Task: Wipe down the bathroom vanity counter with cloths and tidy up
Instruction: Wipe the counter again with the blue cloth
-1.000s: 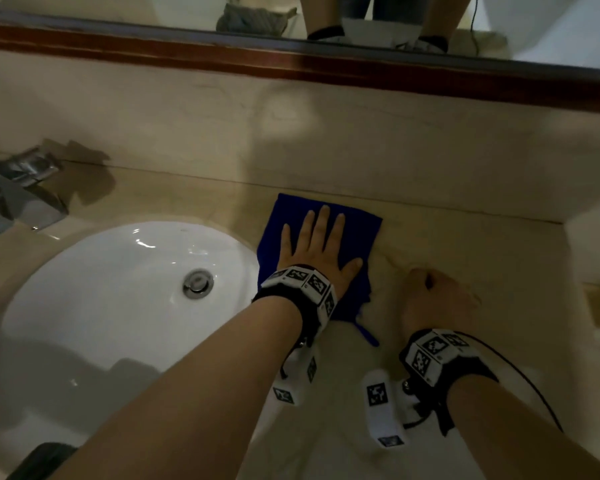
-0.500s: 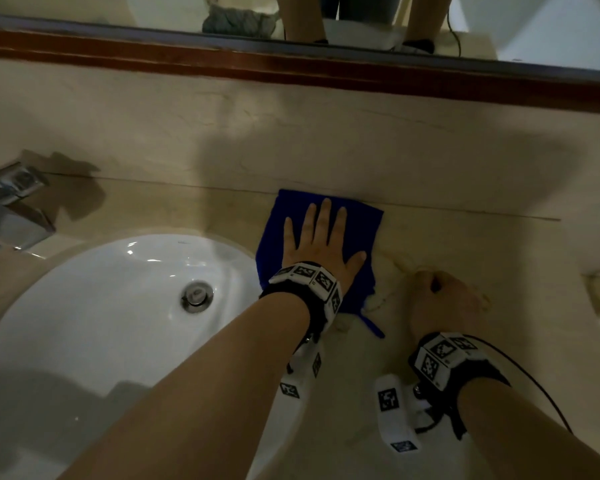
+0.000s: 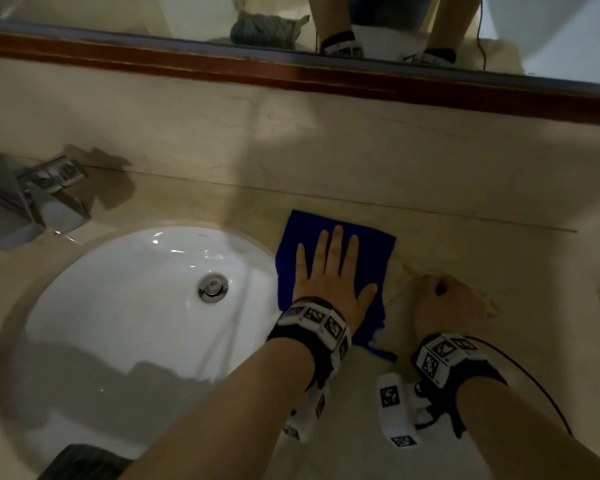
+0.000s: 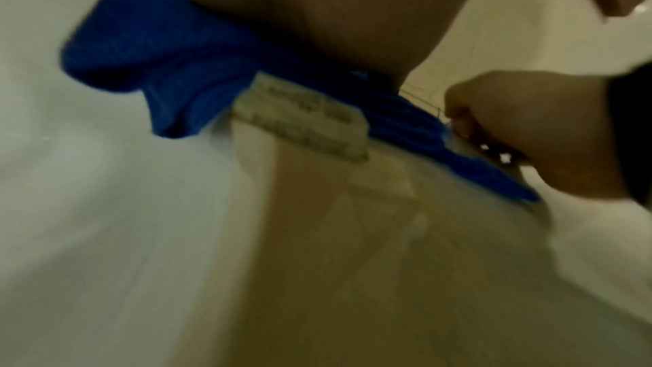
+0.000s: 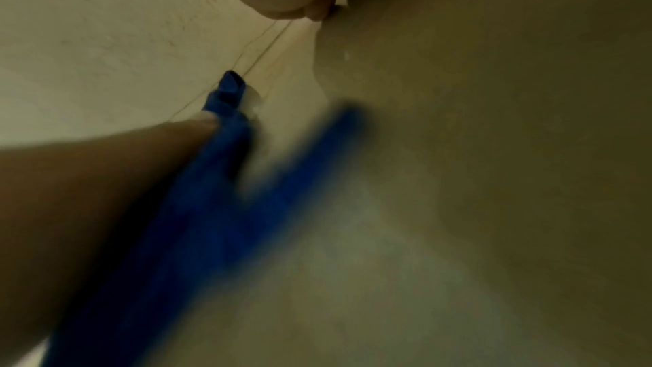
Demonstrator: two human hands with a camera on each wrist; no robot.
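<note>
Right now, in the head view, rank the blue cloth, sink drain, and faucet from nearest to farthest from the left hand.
1. Blue cloth: directly under the left hand, pressed flat.
2. Sink drain: in the basin, to the hand's left.
3. Faucet: far left, at the counter's back.

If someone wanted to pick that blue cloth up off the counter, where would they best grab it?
Probably the loose near corner of the blue cloth, pinched from the front counter edge. It trails out bunched toward the viewer, clear of the left hand, which presses flat on the middle. The rest lies flat on the counter, giving little to pinch.
</note>
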